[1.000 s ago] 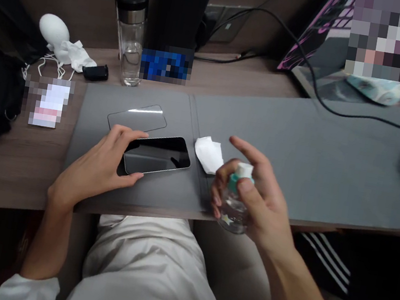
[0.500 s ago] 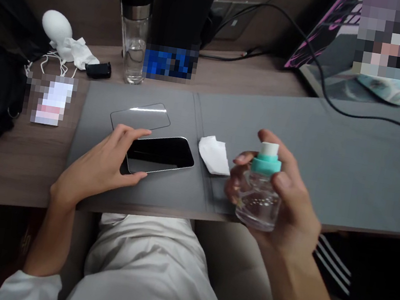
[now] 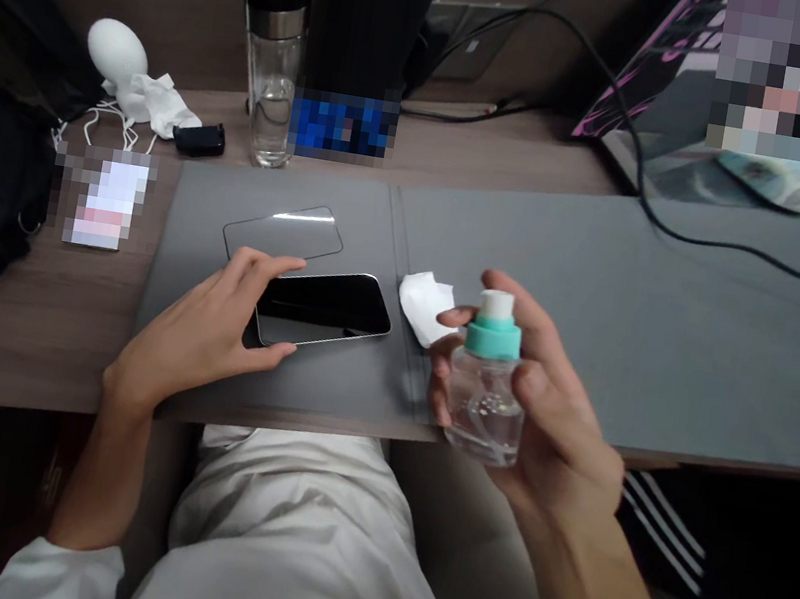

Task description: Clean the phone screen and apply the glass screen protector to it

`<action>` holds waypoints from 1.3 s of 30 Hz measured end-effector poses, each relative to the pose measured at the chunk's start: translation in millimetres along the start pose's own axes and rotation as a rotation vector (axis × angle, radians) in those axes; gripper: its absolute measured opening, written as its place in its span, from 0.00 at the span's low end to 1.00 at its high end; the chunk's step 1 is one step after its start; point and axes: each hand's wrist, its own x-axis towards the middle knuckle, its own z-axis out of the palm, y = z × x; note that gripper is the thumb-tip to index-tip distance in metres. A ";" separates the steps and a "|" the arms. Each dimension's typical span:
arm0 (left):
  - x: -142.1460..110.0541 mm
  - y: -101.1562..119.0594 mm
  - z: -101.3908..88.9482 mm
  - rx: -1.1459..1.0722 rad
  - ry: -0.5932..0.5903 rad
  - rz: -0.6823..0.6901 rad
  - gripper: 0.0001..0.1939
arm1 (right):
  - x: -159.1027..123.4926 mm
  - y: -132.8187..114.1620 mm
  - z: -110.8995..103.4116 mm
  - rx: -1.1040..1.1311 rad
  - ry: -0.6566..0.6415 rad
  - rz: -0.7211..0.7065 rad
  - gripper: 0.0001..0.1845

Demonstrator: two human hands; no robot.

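Both your hands are grasping things: your left hand [image 3: 203, 324] is spanning the left end of the phone [image 3: 330, 309], thumb and forefinger on its long edges, and your right hand [image 3: 567, 422] is gripping a small bottle [image 3: 485, 394] to the phone's right. The phone is lying face up, showing a glossy black screen and thin silvery rim. The bottle is showing clear walls, colourless liquid, a turquoise collar and white top. A crumpled white tissue [image 3: 422, 303] is lying right of the phone; a transparent, dark-edged sheet [image 3: 285, 233] is lying just beyond it.
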 end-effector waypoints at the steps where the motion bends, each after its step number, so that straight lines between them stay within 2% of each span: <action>1: -0.1 0.0 0.0 0.002 -0.001 -0.001 0.39 | 0.9 1.1 -0.5 0.010 0.021 -0.026 0.30; 4: -0.4 0.0 -0.1 0.010 -0.006 -0.001 0.39 | 2.3 3.1 -1.3 0.074 0.043 -0.039 0.27; 7: -0.3 -0.2 -0.4 0.010 -0.008 -0.003 0.39 | 0.8 3.1 -0.6 0.096 -0.027 0.029 0.24; 10: 0.0 -0.6 -0.6 0.010 -0.012 -0.005 0.39 | -1.8 2.5 -0.3 0.062 -0.074 0.046 0.25; 15: 0.1 -0.6 -0.3 0.013 -0.006 0.007 0.39 | -4.7 4.0 -5.6 -0.149 -0.098 -0.042 0.28; 19: 0.0 0.5 -0.7 0.022 0.001 0.026 0.39 | -9.4 8.4 -8.4 -0.409 -0.054 -0.141 0.28; 22: 0.0 1.0 -1.0 0.017 0.010 0.032 0.39 | -11.7 12.1 -6.6 -0.500 -0.026 -0.207 0.27; 27: 0.1 0.8 -0.9 0.010 0.008 0.026 0.39 | -8.4 12.1 -2.8 -0.393 -0.018 -0.187 0.24; 35: -0.5 1.6 -1.6 0.027 0.001 0.016 0.39 | 0.8 5.2 -4.8 -0.069 -0.077 0.025 0.24; 39: 0.2 0.0 -1.0 0.037 0.010 0.020 0.40 | 5.3 3.6 -4.6 -0.013 -0.069 0.076 0.23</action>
